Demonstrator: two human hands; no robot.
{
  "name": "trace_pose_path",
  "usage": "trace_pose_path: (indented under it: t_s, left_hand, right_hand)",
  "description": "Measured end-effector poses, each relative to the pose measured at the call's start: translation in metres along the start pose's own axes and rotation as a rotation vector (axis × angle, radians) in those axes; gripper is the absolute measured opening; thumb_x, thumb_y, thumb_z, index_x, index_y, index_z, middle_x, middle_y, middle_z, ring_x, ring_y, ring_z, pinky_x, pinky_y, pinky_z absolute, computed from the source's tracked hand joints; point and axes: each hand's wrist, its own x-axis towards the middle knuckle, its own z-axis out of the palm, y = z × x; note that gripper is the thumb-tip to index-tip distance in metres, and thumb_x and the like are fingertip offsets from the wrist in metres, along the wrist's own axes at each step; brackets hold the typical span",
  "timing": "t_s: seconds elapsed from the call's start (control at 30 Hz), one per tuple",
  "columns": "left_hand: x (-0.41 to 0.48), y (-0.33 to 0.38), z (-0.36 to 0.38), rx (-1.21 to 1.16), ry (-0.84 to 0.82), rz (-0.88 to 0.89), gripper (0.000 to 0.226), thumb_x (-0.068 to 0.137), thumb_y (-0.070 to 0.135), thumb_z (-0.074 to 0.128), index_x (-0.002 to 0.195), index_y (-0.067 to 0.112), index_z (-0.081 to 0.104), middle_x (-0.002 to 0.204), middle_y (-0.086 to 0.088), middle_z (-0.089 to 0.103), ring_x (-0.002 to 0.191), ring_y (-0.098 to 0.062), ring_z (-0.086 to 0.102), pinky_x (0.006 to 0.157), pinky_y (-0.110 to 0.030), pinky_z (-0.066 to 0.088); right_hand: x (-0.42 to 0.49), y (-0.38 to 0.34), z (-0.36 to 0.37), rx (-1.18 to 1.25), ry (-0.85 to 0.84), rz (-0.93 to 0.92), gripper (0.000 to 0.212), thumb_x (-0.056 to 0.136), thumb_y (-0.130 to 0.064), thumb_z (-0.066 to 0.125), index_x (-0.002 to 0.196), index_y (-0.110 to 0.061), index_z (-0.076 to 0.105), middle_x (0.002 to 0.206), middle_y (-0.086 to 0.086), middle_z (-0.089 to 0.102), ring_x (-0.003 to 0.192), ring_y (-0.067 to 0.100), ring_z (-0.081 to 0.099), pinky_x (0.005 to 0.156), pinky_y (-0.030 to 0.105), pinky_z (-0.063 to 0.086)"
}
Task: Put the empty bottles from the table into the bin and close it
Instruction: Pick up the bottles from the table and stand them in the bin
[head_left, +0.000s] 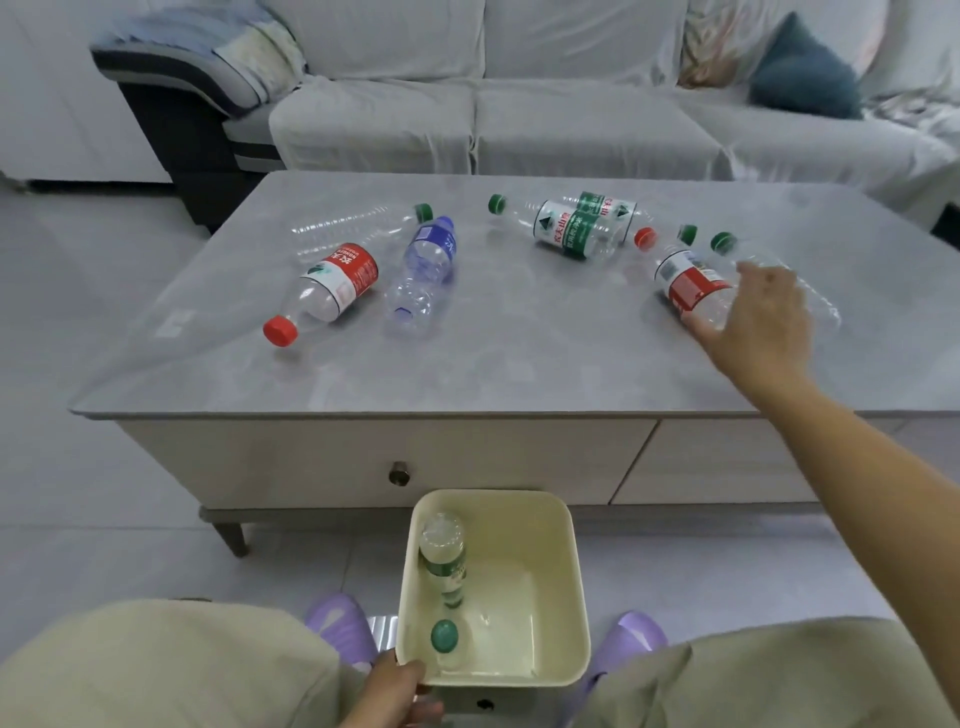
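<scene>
So the right hand (758, 317) is out over the right side of the tabletop (519, 353), fingers spread and curling around a red-label bottle (691, 286) lying on its side, thumb on the near side, though I can't tell if it's actually clamped on yet or just closing in. Makes sense to grab it round the body since it's flat and would roll otherwise. Just behind it there's a clear bottle (810, 296) with a green cap, partly hidden by the hand. The left hand (397, 691) is down low, closed on the near left corner of the cream bin (571, 561), probably to keep it steady and open for the drops. The bin sits on the floor between the person's feet, right below the tabletop edge, so it's a short trip. One green-label bottle (444, 561) is already inside. Still lots left: a green-label pair (582, 228) mid-tabletop, plus a red-label one (332, 286), a blue one (426, 270) and a clear one (358, 226) on the left. I can't see a lid.
</scene>
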Motion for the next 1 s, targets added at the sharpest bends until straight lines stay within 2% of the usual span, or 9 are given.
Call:
trace_pose_path:
  t_s: [0.1,0.23,0.37,0.47,0.53,0.63,0.77,0.9,1.0]
  left_hand:
    - [0.001,-0.001,-0.003,-0.037,-0.015,-0.020,0.015,0.089,-0.007,0.044,0.094,-0.005,0.057,0.086,-0.024,0.061,0.061,-0.035,0.061,0.037,-0.026,0.052]
    - [-0.001,0.001,-0.007,-0.036,-0.019,-0.035,0.015,0.090,-0.001,0.045,0.099,-0.003,0.057,0.081,-0.020,0.062,0.056,-0.030,0.062,0.038,-0.023,0.049]
    - [-0.009,0.005,-0.006,-0.037,0.005,-0.049,0.017,0.094,0.002,0.042,0.085,0.005,0.056,0.082,-0.018,0.060,0.057,-0.026,0.059,0.030,-0.018,0.041]
    - [-0.010,0.005,-0.004,-0.023,0.013,-0.067,0.019,0.094,0.007,0.041,0.082,0.010,0.055,0.078,-0.013,0.062,0.049,-0.020,0.061,0.032,-0.017,0.039]
    - [-0.012,0.004,-0.004,-0.028,0.017,-0.087,0.015,0.094,0.011,0.041,0.086,0.012,0.055,0.078,-0.010,0.063,0.044,-0.016,0.062,0.040,-0.015,0.038]
    - [-0.012,0.001,-0.003,-0.042,0.010,-0.103,0.014,0.094,0.013,0.041,0.088,0.014,0.054,0.077,-0.009,0.063,0.044,-0.016,0.062,0.048,-0.019,0.032]
    - [-0.012,0.003,0.001,-0.002,0.065,-0.089,0.007,0.092,0.014,0.043,0.087,0.014,0.049,0.078,-0.007,0.057,0.058,-0.021,0.061,0.054,-0.022,0.035]
    - [-0.011,0.008,0.005,0.101,0.138,0.027,0.007,0.089,0.009,0.047,0.092,0.015,0.049,0.082,-0.007,0.060,0.066,-0.024,0.058,0.052,-0.023,0.038]
    - [-0.011,0.009,0.005,0.205,0.180,0.222,0.024,0.082,0.005,0.057,0.103,0.016,0.049,0.100,-0.010,0.063,0.090,-0.026,0.060,0.072,-0.028,0.044]
  right_hand:
    - [0.019,0.016,0.012,-0.034,-0.199,0.197,0.089,0.072,-0.047,0.073,0.138,-0.011,0.024,0.129,0.026,0.040,0.116,0.047,0.045,0.093,0.053,0.040]
    - [0.025,0.019,0.024,-0.059,-0.277,0.190,0.075,0.077,-0.046,0.069,0.131,-0.012,0.029,0.117,0.028,0.046,0.104,0.049,0.052,0.087,0.056,0.045]
    - [0.030,0.020,0.015,0.122,-0.058,0.235,0.072,0.068,-0.046,0.071,0.122,-0.015,0.037,0.123,0.023,0.046,0.106,0.046,0.053,0.091,0.055,0.045]
    - [0.031,0.028,-0.011,0.425,0.243,0.195,0.071,0.068,-0.065,0.064,0.122,-0.026,0.041,0.126,0.007,0.051,0.106,0.026,0.057,0.090,0.048,0.049]
    - [0.025,0.039,-0.037,0.533,0.269,0.096,0.072,0.070,-0.076,0.054,0.126,-0.031,0.044,0.126,-0.001,0.055,0.107,0.011,0.057,0.095,0.039,0.048]
    - [-0.023,0.010,-0.089,0.564,0.203,-0.138,0.064,0.077,-0.062,0.055,0.126,-0.021,0.046,0.117,0.002,0.055,0.103,0.023,0.057,0.089,0.046,0.049]
    - [-0.115,-0.063,-0.100,0.455,-0.254,-0.442,0.065,0.070,-0.058,0.050,0.120,-0.016,0.048,0.106,0.005,0.053,0.083,0.024,0.056,0.070,0.035,0.046]
    - [-0.183,-0.083,-0.011,0.105,-0.740,-0.492,0.068,0.073,-0.064,0.052,0.131,-0.031,0.037,0.127,-0.004,0.046,0.103,0.021,0.059,0.079,0.036,0.051]
    - [-0.229,-0.085,0.056,0.000,-0.947,-0.485,0.069,0.078,-0.055,0.056,0.137,-0.030,0.031,0.136,0.000,0.040,0.111,0.027,0.056,0.082,0.038,0.050]
